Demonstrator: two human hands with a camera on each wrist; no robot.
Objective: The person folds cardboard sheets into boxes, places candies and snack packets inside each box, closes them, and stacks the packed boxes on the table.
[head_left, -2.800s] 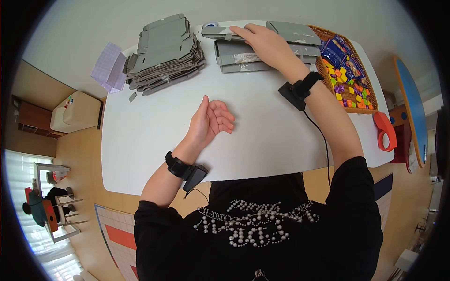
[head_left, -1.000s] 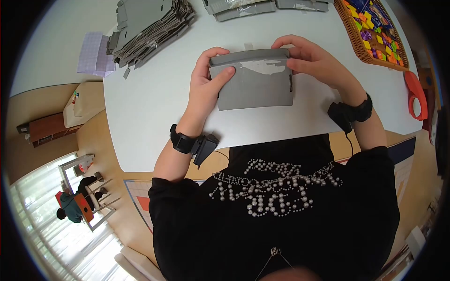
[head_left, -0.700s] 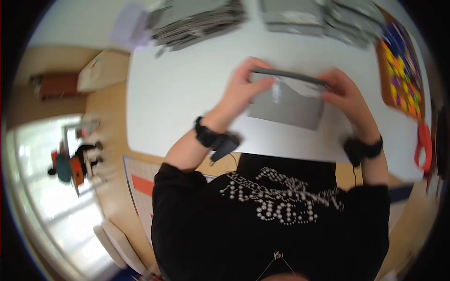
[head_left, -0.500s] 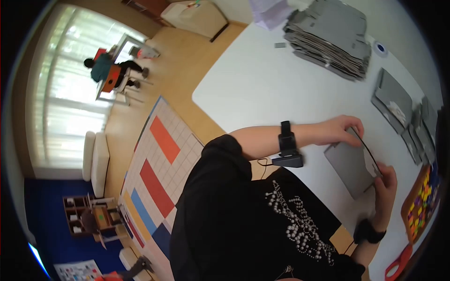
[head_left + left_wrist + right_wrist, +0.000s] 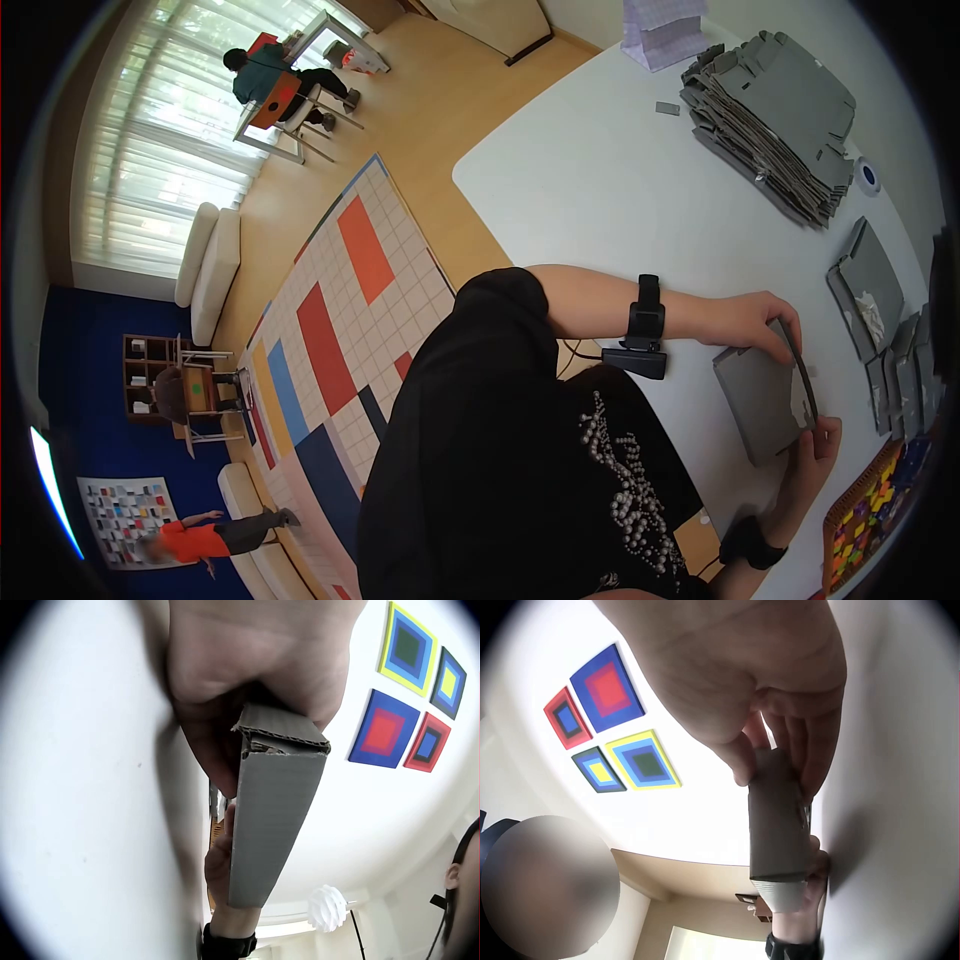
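A flat grey cardboard box (image 5: 758, 402) is tilted up near the table's front edge, with a whitish torn patch by its upper edge. My left hand (image 5: 757, 322) grips one upper corner, thumb on the near face and fingers behind. At the opposite corner my right hand (image 5: 812, 455) pinches the box between thumb and fingers. Seen end-on in the left wrist view, the grey box (image 5: 274, 814) shows a corrugated, slightly gaping end. In the right wrist view its narrow side (image 5: 780, 817) runs down from my right hand (image 5: 772, 690) toward the left one (image 5: 817, 877).
A stack of flattened grey cardboard (image 5: 770, 125) stands on the white table (image 5: 580, 170). Several grey boxes (image 5: 865, 290) lie along the far side. A wicker basket (image 5: 835, 515) holds candies. A tape roll (image 5: 866, 177) and purple paper bag (image 5: 663, 32) sit beyond. Two people are across the room.
My right hand reached to the far boxes; then both hands held one box near me. The head view has swung left, showing more of the room. Both hands keep their hold.
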